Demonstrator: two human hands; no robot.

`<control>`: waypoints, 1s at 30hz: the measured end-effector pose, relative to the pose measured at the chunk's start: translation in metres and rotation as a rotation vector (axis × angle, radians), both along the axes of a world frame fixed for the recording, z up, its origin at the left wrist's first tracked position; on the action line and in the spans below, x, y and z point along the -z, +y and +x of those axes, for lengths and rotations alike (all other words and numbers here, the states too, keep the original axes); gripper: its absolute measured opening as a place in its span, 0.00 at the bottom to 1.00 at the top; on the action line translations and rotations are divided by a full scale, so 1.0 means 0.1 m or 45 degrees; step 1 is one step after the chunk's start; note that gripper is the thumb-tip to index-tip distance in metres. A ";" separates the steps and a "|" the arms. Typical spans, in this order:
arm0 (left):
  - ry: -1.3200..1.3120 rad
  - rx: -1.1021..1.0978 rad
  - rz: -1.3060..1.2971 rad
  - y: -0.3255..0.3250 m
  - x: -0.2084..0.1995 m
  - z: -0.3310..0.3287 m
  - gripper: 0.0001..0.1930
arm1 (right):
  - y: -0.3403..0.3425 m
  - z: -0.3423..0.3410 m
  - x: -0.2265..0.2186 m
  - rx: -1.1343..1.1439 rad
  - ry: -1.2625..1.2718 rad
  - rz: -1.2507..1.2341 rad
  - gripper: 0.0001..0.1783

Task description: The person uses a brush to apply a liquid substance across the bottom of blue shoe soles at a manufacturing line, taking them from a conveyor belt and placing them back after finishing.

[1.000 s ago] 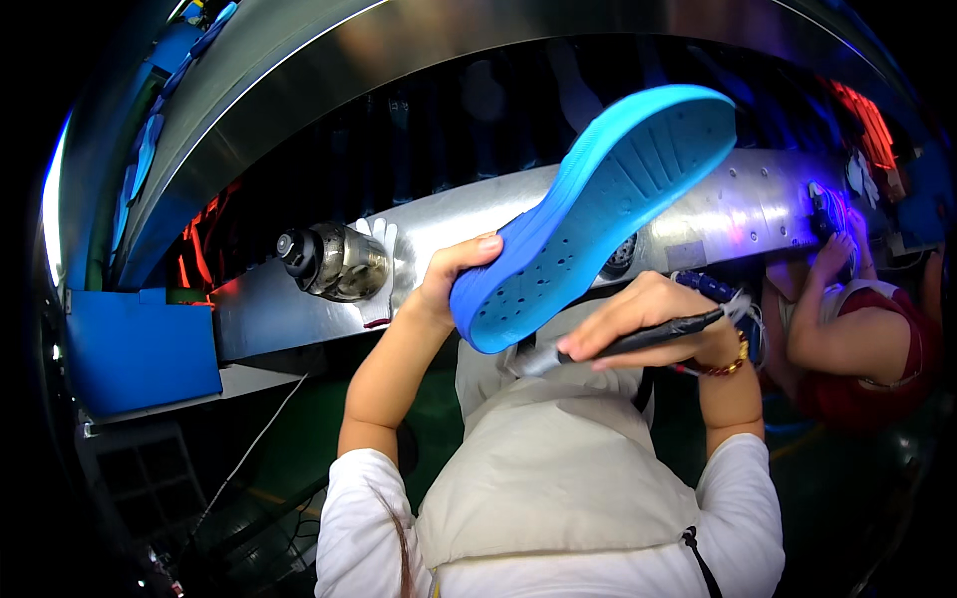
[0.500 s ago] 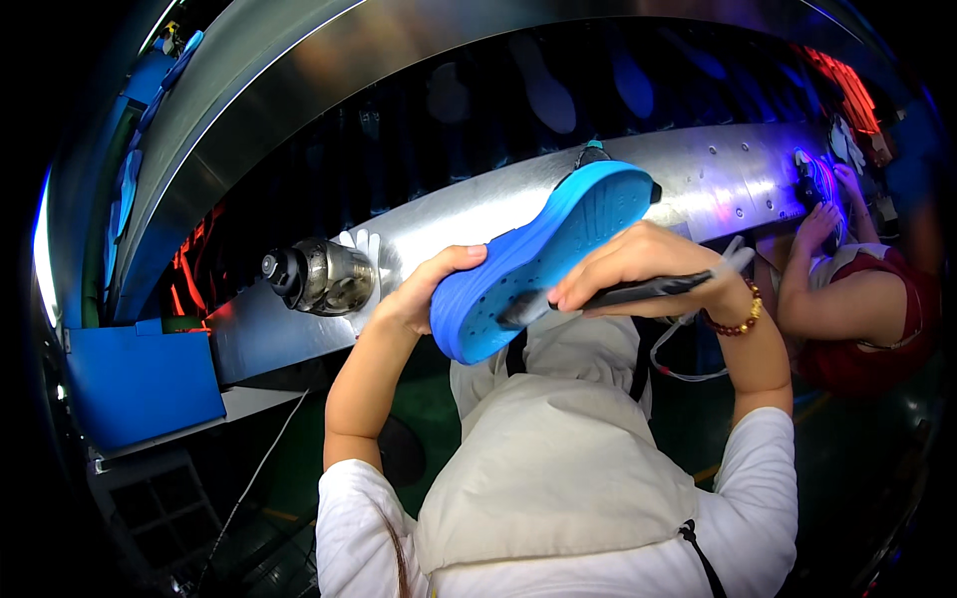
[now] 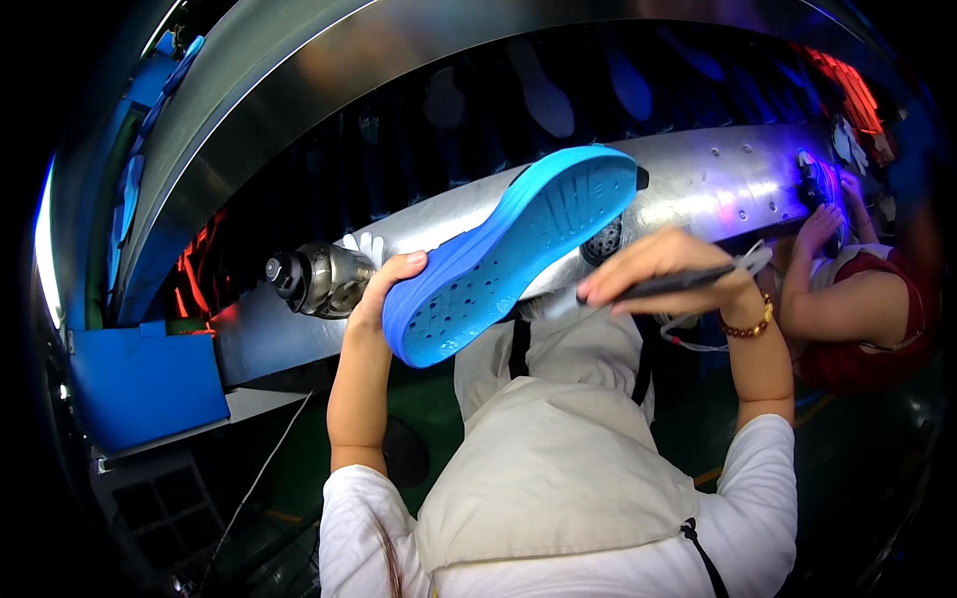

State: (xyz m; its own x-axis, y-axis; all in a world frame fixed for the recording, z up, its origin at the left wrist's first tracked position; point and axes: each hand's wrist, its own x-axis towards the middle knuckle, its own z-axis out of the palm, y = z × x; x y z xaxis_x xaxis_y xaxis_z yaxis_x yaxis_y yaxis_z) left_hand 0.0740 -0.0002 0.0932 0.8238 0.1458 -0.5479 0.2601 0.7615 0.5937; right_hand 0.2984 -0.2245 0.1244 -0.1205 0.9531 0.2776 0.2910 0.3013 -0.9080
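Observation:
A blue shoe sole (image 3: 538,229), lighter turquoise inside with small holes and grooves, is tilted with its inner face toward me. My left hand (image 3: 384,284) grips it by its left end, thumb over the rim. My right hand (image 3: 673,269) is closed round a brush (image 3: 648,287) with a dark handle and a clear tube at its back end. The bristles are blurred and lie by the sole's near edge; whether they touch it, I cannot tell. Wet-looking shine shows on the heel area inside the sole.
A metal bench (image 3: 688,189) runs across in front, with a dark-capped bottle (image 3: 324,279) at left and a black perforated piece (image 3: 603,241) behind the sole. Beyond is a dark rack of soles (image 3: 543,95). A blue box (image 3: 145,384) stands left; a co-worker (image 3: 857,299) sits right.
The sole has moved left and tilted, showing more of its inside. The brush has come from inside the sole to its near edge, and my right hand has shifted slightly right.

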 end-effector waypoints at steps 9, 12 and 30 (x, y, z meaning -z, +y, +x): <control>-0.301 -0.220 -0.204 0.16 0.00 -0.10 0.27 | -0.03 -0.08 0.00 0.156 0.023 -0.005 0.11; -0.726 -0.263 0.134 0.32 0.73 -0.05 0.35 | 0.03 -0.19 -0.03 0.248 0.234 0.134 0.12; -0.587 -0.497 -0.122 -0.26 0.62 0.49 0.44 | 0.20 -0.81 0.23 0.247 -0.213 0.244 0.05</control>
